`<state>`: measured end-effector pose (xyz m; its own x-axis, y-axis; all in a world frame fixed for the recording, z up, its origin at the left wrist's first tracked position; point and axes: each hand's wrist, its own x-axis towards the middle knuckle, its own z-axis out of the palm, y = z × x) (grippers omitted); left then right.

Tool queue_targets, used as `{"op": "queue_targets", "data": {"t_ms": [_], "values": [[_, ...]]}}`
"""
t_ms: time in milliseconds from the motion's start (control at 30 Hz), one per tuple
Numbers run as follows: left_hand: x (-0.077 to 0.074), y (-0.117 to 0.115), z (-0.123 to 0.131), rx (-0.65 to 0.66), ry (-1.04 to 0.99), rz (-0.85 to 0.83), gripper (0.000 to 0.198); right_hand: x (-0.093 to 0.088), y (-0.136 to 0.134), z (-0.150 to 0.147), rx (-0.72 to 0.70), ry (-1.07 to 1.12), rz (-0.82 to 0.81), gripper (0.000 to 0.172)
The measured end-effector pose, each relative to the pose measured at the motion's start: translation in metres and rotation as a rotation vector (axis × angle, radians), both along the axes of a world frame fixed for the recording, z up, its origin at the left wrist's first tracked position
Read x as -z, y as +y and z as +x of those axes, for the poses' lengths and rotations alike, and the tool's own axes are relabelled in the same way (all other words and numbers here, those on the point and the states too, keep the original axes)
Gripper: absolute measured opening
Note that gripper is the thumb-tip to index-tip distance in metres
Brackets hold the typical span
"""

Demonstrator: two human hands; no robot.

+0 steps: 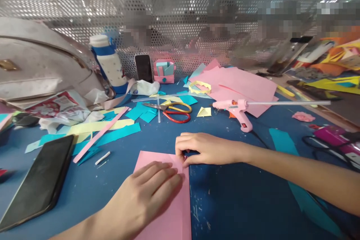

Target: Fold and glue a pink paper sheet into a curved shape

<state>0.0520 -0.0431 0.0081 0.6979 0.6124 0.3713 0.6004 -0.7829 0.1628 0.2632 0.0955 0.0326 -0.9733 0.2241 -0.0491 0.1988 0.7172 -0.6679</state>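
Partly covered pink paper (176, 215), left hand (152, 191) flat, right hand (204, 148) seemingly pinching corner

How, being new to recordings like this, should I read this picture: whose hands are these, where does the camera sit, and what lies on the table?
No machine here: a person works with bare hands, and the one camera sits on their head, looking forward and down. So the two arms entering from below and from the right are their own. The left hand lies flat and open on a pink paper sheet on the blue table; the right hand pinches that sheet's top right corner. Beyond lie scissors with red and yellow handles, a pink plastic glue gun, teal and yellow paper strips, and a black phone at the left. A perforated metal screen closes the back.
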Motion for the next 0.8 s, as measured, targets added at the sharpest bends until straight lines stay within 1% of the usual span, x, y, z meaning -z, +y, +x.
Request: {"op": "queue_targets", "data": {"t_ms": [67, 133, 233, 300, 400, 533, 800], "values": [[0.005, 0.001, 0.000, 0.004, 0.007, 0.035, 0.042, 0.002, 0.001, -0.001, -0.005, 0.003, -0.016, 0.010], [0.013, 0.001, -0.001, -0.018, 0.024, 0.059, 0.044, 0.003, 0.001, -0.002, -0.005, 0.008, -0.016, 0.009], [0.024, 0.000, -0.002, -0.045, 0.038, 0.096, 0.047, 0.006, 0.001, -0.003, -0.004, 0.020, 0.012, 0.008], [0.029, -0.001, -0.003, -0.049, 0.032, 0.119, 0.049, 0.008, 0.001, -0.003, 0.001, 0.028, 0.035, 0.008], [0.031, -0.002, -0.003, -0.058, 0.034, 0.130, 0.048, 0.010, 0.001, -0.002, -0.006, 0.043, 0.072, 0.007], [0.031, -0.001, -0.001, -0.075, 0.051, 0.147, 0.047, 0.011, 0.000, -0.002, -0.026, 0.041, 0.128, 0.011], [0.031, 0.000, 0.000, -0.073, 0.058, 0.158, 0.047, 0.017, -0.003, -0.002, -0.011, 0.063, 0.209, 0.011]]}}
